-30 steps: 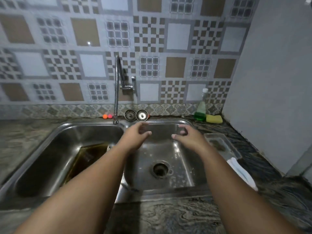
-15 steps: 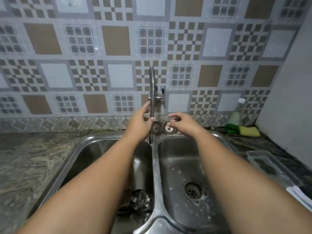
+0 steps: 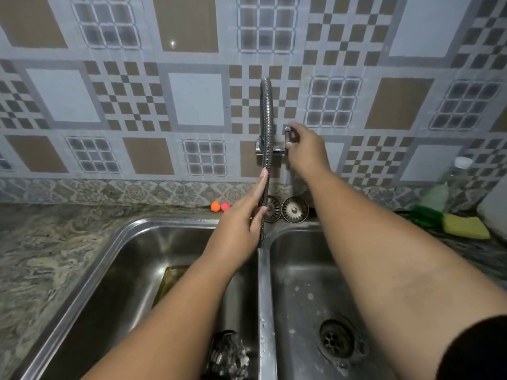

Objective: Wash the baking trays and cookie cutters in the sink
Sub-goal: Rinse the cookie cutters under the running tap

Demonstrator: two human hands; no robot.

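we see two round metal strainers [image 3: 285, 209] standing side by side against the patterned tile wall [image 3: 197, 100], and just left of them an orange ball [image 3: 215, 206] touching a pink ball [image 3: 225, 206]. well to the right of the strainers, on the marbled counter [image 3: 41, 259], a green bottle [image 3: 433, 201] with a white cap stands just beside a yellow sponge [image 3: 466, 227].

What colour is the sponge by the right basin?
Yellow sponge, at the head view's right edge.
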